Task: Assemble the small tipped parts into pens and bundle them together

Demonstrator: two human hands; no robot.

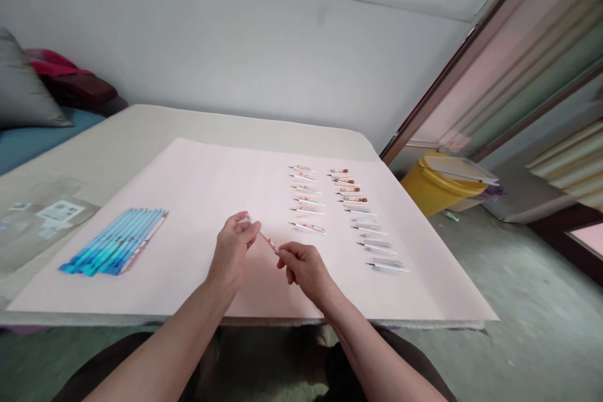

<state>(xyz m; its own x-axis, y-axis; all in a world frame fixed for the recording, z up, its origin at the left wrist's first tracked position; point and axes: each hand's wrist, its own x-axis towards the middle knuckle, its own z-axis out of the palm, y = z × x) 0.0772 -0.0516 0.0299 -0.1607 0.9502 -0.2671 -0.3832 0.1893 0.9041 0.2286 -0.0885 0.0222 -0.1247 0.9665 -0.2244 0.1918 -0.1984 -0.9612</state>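
Observation:
A slim white pen with red marks point(268, 241) is held slantwise above the pink sheet, one end in each hand. My left hand point(233, 245) pinches its upper left end between thumb and fingers. At the lower right end, my right hand point(301, 264) closes thumb and forefinger round it. Beyond my hands lies a column of white pens with reddish patterns point(307, 226). Farther right is a second column, with brown-topped pieces point(348, 189) at the back and clear and white pens point(377, 245) nearer me. Fine detail on the held pen is blurred.
A row of blue pens point(120, 239) lies at the left of the pink sheet point(207, 176). Beside it is a clear plastic bag with a label point(61, 211). A yellow bin point(424, 185) stands on the floor to the right. The wall point(235, 44) rises behind the table.

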